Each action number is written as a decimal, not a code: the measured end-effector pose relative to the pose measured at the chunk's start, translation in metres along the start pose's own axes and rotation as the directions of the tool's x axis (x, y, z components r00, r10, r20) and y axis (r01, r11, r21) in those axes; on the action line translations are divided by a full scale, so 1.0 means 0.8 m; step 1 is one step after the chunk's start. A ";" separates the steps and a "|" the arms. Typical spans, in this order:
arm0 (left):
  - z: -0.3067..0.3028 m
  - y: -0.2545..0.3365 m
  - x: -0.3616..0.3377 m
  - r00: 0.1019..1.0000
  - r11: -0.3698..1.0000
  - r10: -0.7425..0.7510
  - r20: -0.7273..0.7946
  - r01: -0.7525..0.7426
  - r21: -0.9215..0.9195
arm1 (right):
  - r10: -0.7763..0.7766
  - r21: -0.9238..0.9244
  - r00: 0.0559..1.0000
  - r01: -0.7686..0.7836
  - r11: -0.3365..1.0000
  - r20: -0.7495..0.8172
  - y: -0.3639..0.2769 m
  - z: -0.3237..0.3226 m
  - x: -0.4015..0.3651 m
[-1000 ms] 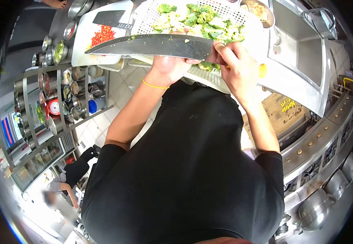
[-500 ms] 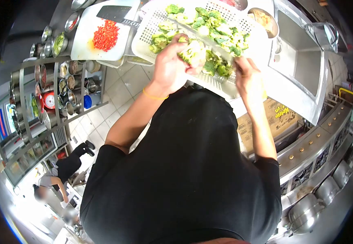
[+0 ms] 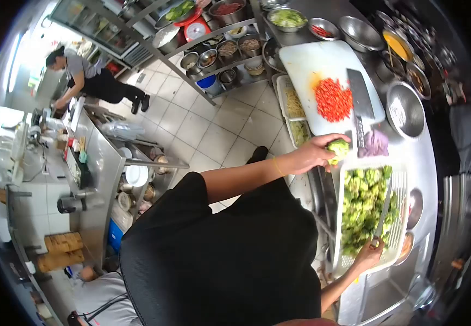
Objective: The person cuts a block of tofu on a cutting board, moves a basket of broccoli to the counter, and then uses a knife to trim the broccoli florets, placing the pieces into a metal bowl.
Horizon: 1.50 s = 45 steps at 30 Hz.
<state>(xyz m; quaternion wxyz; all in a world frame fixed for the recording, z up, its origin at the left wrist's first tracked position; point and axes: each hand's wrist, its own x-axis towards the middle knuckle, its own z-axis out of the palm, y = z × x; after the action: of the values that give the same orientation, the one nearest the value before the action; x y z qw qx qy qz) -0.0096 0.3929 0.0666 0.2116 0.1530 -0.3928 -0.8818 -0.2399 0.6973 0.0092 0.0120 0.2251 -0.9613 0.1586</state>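
My left hand [image 3: 317,154] is closed around a piece of broccoli [image 3: 338,151], held just beyond the left end of a white perforated basket [image 3: 402,228]. Many cut broccoli florets [image 3: 361,204] fill that basket. In my right hand [image 3: 368,254] is the handle of a knife, and its long blade [image 3: 384,212] lies across the florets. Beside my left hand, a white cutting board [image 3: 306,57] bears chopped red chili [image 3: 333,100] and a cleaver [image 3: 359,95]. A crumpled purple cloth-like item [image 3: 374,144] sits between board and basket.
Metal bowls [image 3: 405,108] and sauce containers [image 3: 397,45] line the counter's far side. A sink [image 3: 377,296] adjoins the basket. Shelves of ingredient pots [image 3: 229,49] stand at the back. One person [image 3: 86,76] works at the left; another person [image 3: 105,296] is at lower left.
The view has swung round to the left. My left hand has carried the broccoli from above the basket to beside its end. The right hand still grips the knife over the basket.
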 end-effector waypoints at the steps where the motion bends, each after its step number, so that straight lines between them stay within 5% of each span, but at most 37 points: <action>1: -0.019 0.013 -0.008 1.000 1.000 0.021 -0.013 -0.021 -0.017 | -0.018 -0.082 0.999 0.015 0.996 -0.027 -0.010 -0.004 0.007; 4: -0.124 0.054 -0.030 0.918 0.941 0.255 -0.304 -0.163 0.297 | 0.224 -0.202 0.970 -0.202 0.958 0.092 -0.053 -0.011 0.021; 5: -0.166 0.074 -0.041 0.876 0.920 0.311 -0.368 -0.180 0.348 | 0.073 -0.192 0.997 -0.072 0.979 -0.001 -0.038 -0.006 0.019; 7: -0.245 0.126 -0.070 0.764 0.861 0.412 -0.496 -0.148 0.487 | 0.050 -0.277 0.998 -0.061 0.959 -0.048 -0.082 -0.023 0.017; 9: -0.346 0.164 -0.094 0.617 0.860 0.507 -0.602 -0.314 0.403 | -0.417 -0.477 0.881 0.274 0.835 -0.225 -0.108 -0.024 0.025; 10: -0.372 0.196 -0.110 0.550 0.859 0.505 -0.665 -0.243 0.452 | -0.194 -0.430 0.972 0.120 0.895 -0.134 -0.169 -0.033 0.020; 11: -0.393 0.233 -0.123 0.481 0.851 0.511 -0.712 -0.167 0.498 | -0.459 -0.573 0.869 0.284 0.769 -0.186 -0.201 -0.031 0.023; 13: -0.440 0.283 -0.143 0.387 0.870 0.491 -0.780 -0.162 0.467 | -0.155 0.068 0.987 0.158 0.985 -0.047 -0.275 -0.002 0.022; 16: -0.489 0.332 -0.158 0.442 0.914 0.398 -0.804 -0.272 0.302 | -0.296 0.114 0.954 0.290 0.950 0.046 -0.368 0.022 0.006; 21: -0.526 0.335 -0.142 0.475 0.900 0.435 -0.765 -0.219 0.376 | -0.380 0.258 0.895 0.319 0.912 0.236 -0.473 0.050 -0.026; 23: -0.522 0.301 -0.124 0.570 0.871 0.471 -0.673 -0.183 0.455 | -0.332 0.372 0.853 0.179 0.911 0.402 -0.509 0.069 -0.028; 26: -0.464 0.253 -0.098 0.872 0.854 0.287 -0.396 -0.047 0.518 | -0.455 0.805 0.759 -0.150 0.574 0.466 -0.588 0.133 -0.051; 27: -0.442 0.237 -0.091 0.903 0.839 0.282 -0.322 -0.070 0.540 | -0.514 0.858 0.708 -0.272 0.435 0.485 -0.622 0.152 -0.064; 29: -0.403 0.219 -0.082 0.943 0.821 0.255 -0.214 -0.095 0.562 | -0.663 0.729 0.503 -0.678 0.095 0.554 -0.664 0.187 -0.086; 31: -0.383 0.225 -0.088 0.982 0.837 0.108 -0.158 -0.004 0.548 | -0.700 0.461 0.295 -0.886 0.056 0.651 -0.672 0.208 -0.092; 33: -0.384 0.259 -0.100 0.977 0.777 0.091 -0.192 0.051 0.627 | -0.694 0.407 0.263 -0.912 0.047 0.670 -0.648 0.229 -0.093; 35: -0.455 0.252 -0.103 0.906 0.678 0.380 -0.188 -0.134 0.722 | -0.672 0.297 0.192 -0.954 0.044 0.715 -0.624 0.237 -0.095; 36: -0.495 0.260 -0.104 0.819 0.659 0.514 -0.255 -0.187 0.729 | -0.564 0.354 0.249 -0.931 0.083 0.788 -0.626 0.227 -0.100; 38: -0.580 0.303 -0.124 0.683 0.732 0.442 -0.582 0.100 0.674 | -0.487 0.381 0.272 -0.914 0.140 0.830 -0.603 0.235 -0.102; 40: -0.653 0.374 -0.154 0.652 0.814 0.408 -0.639 0.057 0.578 | -0.389 0.422 0.323 -0.884 0.203 0.863 -0.581 0.243 -0.104; 41: -0.661 0.414 -0.150 0.531 0.886 0.334 -0.779 0.105 0.451 | -0.385 0.425 0.329 -0.884 0.196 0.862 -0.574 0.242 -0.105; 45: -0.722 0.518 -0.151 0.549 0.954 0.296 -0.782 -0.134 0.267 | -0.361 0.463 0.379 -0.867 0.182 0.852 -0.564 0.230 -0.110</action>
<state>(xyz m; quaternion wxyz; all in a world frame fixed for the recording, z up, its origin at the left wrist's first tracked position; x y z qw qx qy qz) 0.4511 -0.1597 0.0207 0.4605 0.5090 -0.3434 -0.6411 0.0448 0.2948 -0.0382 -0.6550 0.0054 -0.5121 0.5556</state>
